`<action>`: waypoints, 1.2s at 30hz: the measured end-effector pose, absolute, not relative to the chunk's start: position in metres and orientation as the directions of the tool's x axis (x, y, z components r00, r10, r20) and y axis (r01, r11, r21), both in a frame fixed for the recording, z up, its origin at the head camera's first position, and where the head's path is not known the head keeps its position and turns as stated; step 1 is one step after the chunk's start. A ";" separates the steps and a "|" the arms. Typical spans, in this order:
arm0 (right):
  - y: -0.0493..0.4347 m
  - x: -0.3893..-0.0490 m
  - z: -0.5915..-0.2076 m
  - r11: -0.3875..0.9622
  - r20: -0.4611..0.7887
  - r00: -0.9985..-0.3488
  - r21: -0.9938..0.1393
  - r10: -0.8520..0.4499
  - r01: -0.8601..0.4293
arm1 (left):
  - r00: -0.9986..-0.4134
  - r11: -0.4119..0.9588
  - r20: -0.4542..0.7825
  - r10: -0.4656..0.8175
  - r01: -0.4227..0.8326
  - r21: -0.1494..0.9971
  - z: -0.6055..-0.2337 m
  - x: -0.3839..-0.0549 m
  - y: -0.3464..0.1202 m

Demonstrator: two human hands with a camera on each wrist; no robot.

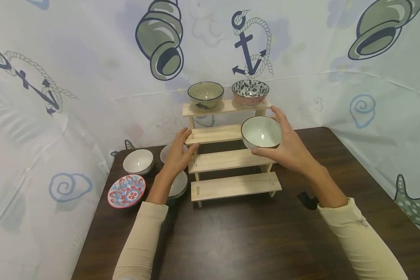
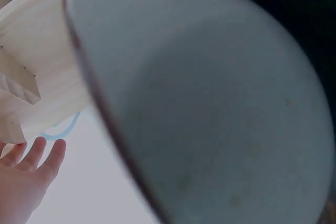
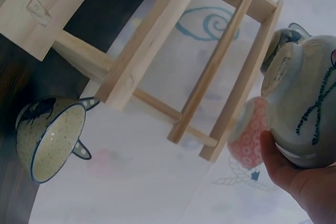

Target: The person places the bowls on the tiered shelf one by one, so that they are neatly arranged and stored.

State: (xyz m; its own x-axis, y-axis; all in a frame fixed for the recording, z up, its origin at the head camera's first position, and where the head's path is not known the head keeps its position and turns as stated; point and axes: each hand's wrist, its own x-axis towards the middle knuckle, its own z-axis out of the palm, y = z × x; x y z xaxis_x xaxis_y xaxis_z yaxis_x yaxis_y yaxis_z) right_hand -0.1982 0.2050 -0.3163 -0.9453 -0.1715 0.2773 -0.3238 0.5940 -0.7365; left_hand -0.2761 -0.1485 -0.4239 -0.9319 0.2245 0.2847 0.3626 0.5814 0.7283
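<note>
My right hand (image 1: pixel 295 149) grips a pale bowl (image 1: pixel 260 132) with a thin brown rim, thumb below and fingers at its far side. It is held in front of the upper middle steps of a wooden tiered stand (image 1: pixel 236 186). The right wrist view shows dark teal markings on the outside of this pale bowl (image 3: pixel 315 103). My left hand (image 1: pixel 179 153) touches the left end of the stand's second step from the top, its fingers (image 2: pixel 50 161) fairly straight. A speckled bowl (image 1: pixel 205 93) and a black-and-white patterned bowl (image 1: pixel 250 91) sit on the top step.
Left on the dark table (image 1: pixel 238 241) are a white bowl (image 1: pixel 138 161), a red-and-blue patterned dish (image 1: pixel 126 191) and two pale bowls partly behind my left arm, including a dark-sided bowl (image 1: pixel 178 184). A speckled handled bowl (image 3: pixel 58 140) appears in the right wrist view. Printed cloth (image 1: pixel 101 77) hangs behind.
</note>
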 end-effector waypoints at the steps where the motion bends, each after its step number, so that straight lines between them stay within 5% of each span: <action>1: 0.203 -0.199 -0.317 0.594 0.277 -0.945 -0.735 -0.176 -0.326 | -0.932 0.583 0.286 0.225 0.364 0.727 -0.424 -0.276 -0.149; 36: 0.151 -0.215 -0.325 0.567 0.279 -0.930 -0.738 -0.239 -0.367 | -0.937 0.566 0.272 0.220 0.349 0.747 -0.428 -0.276 -0.149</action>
State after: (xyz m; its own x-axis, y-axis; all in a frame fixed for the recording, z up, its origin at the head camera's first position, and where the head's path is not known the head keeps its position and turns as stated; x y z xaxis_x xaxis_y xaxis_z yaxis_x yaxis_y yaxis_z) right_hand -0.2146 0.1507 -0.3253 -0.9301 -0.2386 0.2792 -0.3668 0.5668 -0.7377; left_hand -0.2764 -0.1487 -0.4278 -0.9369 0.2195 0.2721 0.3494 0.5662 0.7466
